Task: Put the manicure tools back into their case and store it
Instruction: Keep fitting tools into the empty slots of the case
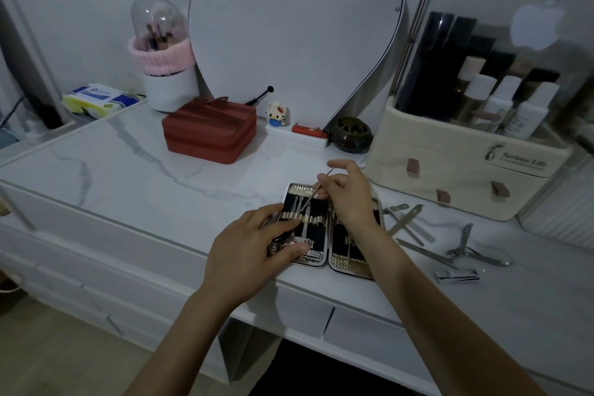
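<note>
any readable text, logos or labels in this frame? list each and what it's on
"Serious Life": beside a small dark emblem on the front of the cream cosmetics organizer.
Smaller line under it: too blurred to read.
Apple-shaped logo, no words: a pale shape on the organizer's clear lid.
Print on the wet wipes pack: too small and blurred to read.
Labels on the bottles inside the organizer: unreadable.

On the white marbled counter [128, 170] lay an open, metal-edged manicure case [324, 228]. The left hand [247, 251] pressed its near half, while the right hand [348, 194] pinched a thin steel tool [310, 198]. Loose metal files and clippers [450, 244] lay just right of the case.
</note>
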